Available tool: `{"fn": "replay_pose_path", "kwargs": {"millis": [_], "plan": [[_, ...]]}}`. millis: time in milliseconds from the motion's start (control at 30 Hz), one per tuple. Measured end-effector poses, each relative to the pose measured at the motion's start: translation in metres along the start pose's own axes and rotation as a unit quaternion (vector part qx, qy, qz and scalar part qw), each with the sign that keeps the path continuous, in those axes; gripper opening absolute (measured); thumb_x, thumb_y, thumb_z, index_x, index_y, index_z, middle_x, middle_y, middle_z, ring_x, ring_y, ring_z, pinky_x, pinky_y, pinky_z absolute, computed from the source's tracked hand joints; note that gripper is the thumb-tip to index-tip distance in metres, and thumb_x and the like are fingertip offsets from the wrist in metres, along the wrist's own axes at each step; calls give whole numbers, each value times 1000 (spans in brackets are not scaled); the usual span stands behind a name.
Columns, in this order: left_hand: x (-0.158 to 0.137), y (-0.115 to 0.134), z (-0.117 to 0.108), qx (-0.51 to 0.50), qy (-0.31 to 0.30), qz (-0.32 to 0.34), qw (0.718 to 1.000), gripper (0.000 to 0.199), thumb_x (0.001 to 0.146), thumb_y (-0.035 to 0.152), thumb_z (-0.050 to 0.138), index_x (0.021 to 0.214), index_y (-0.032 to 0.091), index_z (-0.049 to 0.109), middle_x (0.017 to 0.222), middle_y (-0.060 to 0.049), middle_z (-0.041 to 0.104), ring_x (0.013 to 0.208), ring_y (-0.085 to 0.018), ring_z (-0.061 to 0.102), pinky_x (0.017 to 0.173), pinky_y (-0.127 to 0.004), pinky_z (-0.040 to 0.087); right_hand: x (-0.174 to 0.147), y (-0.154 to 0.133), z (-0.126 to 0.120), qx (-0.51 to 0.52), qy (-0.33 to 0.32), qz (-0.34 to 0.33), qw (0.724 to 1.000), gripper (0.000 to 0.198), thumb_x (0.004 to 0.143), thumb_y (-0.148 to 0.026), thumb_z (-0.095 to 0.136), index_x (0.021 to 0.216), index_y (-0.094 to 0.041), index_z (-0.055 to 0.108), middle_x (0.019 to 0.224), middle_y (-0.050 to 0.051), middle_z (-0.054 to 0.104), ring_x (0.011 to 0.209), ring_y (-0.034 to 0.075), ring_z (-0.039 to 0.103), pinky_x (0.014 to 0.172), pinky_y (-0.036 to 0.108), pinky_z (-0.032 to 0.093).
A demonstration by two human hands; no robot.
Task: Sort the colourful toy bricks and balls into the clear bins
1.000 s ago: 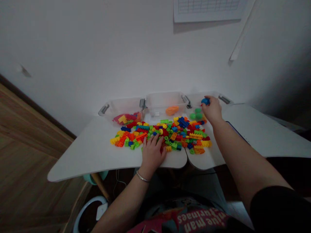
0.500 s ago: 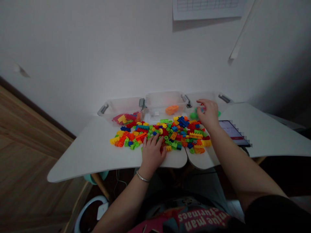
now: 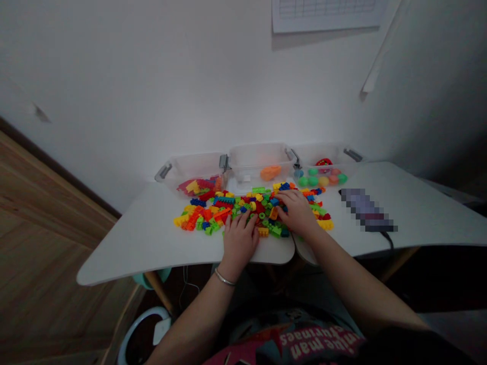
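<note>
A heap of colourful plastic building bricks (image 3: 218, 213) is spread over the middle of the white table. My left hand (image 3: 240, 241) lies on the front of the heap, fingers spread and palm down, with no brick visibly gripped. Over the heap's right part is my right hand (image 3: 299, 213), thumb and fingers apart. An orange brick (image 3: 273, 213) lies by the tip of that thumb. Bricks under both palms are hidden.
Three clear bins stand along the wall: the left bin (image 3: 190, 161) holds red and yellow pieces, the middle bin (image 3: 258, 152) an orange piece, the right bin (image 3: 331, 152) coloured balls. A blurred-out phone (image 3: 365, 210) with a cable lies right. A seam divides the white table (image 3: 125, 238).
My right hand has come down from above the right bin to the bricks, uncovering the balls and a red item there. My left hand has stayed nearly in place.
</note>
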State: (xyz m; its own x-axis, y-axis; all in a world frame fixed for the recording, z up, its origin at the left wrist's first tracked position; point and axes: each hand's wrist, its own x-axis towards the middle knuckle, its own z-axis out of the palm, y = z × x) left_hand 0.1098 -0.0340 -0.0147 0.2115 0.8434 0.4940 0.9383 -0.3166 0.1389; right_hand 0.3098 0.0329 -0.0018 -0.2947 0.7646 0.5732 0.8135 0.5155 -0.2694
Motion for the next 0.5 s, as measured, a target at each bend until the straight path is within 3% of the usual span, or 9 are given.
{"fn": "replay_pose_path", "kwargs": {"millis": [267, 500], "plan": [[-1, 0, 1, 7, 0, 5, 1000, 36, 92, 24, 50, 126, 24, 63, 135, -6, 61, 116, -27, 58, 111, -53, 35, 6, -11, 6, -9, -7, -5, 1000, 30, 87, -23, 53, 113, -17, 66, 117, 10, 67, 113, 26, 54, 102, 42, 42], [-1, 1, 1, -2, 6, -2, 1000, 35, 92, 29, 50, 124, 24, 63, 136, -6, 60, 118, -28, 57, 112, -54, 32, 41, -11, 18, -57, -46, -1, 997, 37, 89, -23, 51, 123, -13, 62, 127, 13, 64, 117, 27, 52, 104, 41, 38]]}}
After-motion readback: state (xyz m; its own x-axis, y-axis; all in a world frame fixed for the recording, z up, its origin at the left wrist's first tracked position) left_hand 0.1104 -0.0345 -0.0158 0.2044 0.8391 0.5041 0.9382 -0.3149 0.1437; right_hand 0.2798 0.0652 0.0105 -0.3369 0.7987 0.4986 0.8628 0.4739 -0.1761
